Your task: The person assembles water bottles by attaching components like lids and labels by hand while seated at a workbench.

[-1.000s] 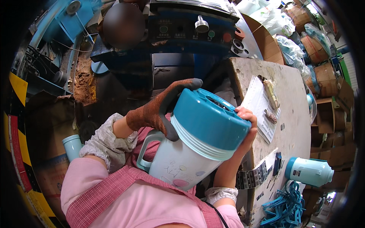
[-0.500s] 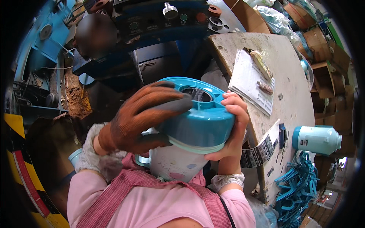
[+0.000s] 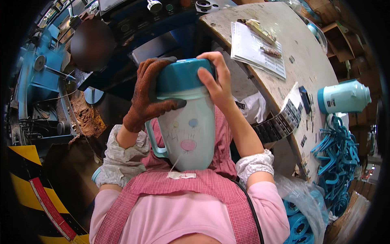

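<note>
A pale green thermos jug, printed with coloured spots, stands against my checked apron with its broad teal base pointing up and away from me. My left hand, in a brown work glove with dark fingertips, grips the base's left side, thumb across the pale body just below it. Bare, my right hand is wrapped around the right side of the base, thumb pressed on the teal wall. The jug's handle sticks out at the left, below my glove. The underside of the base faces away, mostly hidden.
On the worktable to the right lie papers and a strip of dark labels. Another thermos jug is at its right edge, above a heap of teal handles. Bagged teal parts sit lower right; blue machinery stands left.
The jug has tipped so the base's ring-shaped opening no longer faces me and more of the printed body shows. Both hands remain on the base, the right one now higher.
</note>
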A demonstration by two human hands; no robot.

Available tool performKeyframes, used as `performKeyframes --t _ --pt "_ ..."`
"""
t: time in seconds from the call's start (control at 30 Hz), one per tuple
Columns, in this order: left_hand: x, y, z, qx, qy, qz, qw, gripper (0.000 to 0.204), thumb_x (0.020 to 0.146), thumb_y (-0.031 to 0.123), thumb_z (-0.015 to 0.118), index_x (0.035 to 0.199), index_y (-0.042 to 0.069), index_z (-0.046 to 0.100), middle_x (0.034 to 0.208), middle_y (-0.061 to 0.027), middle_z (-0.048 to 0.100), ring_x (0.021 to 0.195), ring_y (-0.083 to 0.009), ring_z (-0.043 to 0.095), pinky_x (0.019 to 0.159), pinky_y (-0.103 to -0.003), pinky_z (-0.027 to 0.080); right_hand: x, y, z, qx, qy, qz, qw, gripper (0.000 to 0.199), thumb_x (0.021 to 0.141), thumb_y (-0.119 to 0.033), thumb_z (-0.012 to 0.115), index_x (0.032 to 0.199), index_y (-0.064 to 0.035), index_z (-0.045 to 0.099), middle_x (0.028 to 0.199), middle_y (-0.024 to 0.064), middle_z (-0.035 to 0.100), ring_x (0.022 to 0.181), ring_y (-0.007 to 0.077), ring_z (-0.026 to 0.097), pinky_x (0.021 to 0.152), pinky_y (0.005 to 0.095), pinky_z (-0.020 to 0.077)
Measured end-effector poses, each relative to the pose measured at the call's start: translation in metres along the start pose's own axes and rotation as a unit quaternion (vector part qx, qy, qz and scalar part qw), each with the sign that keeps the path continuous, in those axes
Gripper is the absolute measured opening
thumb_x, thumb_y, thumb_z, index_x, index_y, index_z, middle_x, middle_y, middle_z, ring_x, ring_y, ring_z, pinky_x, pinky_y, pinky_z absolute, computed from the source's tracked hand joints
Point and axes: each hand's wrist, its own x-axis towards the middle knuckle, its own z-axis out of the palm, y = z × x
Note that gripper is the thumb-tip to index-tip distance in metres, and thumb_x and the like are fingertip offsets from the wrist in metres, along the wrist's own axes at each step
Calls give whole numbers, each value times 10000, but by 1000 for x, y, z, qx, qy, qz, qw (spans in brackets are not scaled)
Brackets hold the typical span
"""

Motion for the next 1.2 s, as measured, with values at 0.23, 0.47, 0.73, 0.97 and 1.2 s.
performKeyframes --t 0.23,0.47,0.73,0.97,1.2 --pt "-7 -5 6 59 16 -4 998 836 552 574 721 1178 59 515 1091 -135 519 1058 -294 463 917 -412 363 -6 23 20 124 33 88 988 269 879 -313 520 952 -57 561 881 92 542 816 185 525 728 288 418" --pt "-25 -12 9 20 32 -19 999 779 604 555 723 1189 86 514 1121 -149 511 1069 -310 471 920 -422 386 -11 -2 24 -67 -6 79 995 498 820 -516 558 1012 -59 521 968 125 512 970 268 477 862 367 389" --pt "-26 -5 7 34 -14 -30 999 722 651 451 727 1219 78 485 1176 -155 475 1075 -303 468 916 -408 395 -10 20 40 -168 103 -35 980 240 906 -266 468 826 -68 577 855 144 591 823 327 550 745 431 430" --pt "-92 -45 -62 296 9 129 946 678 783 261 648 1343 27 346 1367 -187 349 1243 -402 341 1035 -487 288 -41 33 -81 -163 163 -65 971 355 774 -220 682 1063 -58 555 972 71 546 896 197 558 770 321 475" --pt "-136 -58 20 321 -97 303 892 238 841 198 543 1060 118 496 1246 -125 495 1145 -418 450 926 -541 399 -285 4 -484 -713 492 19 500 246 654 -106 685 891 -53 646 857 137 626 802 299 583 768 406 440"
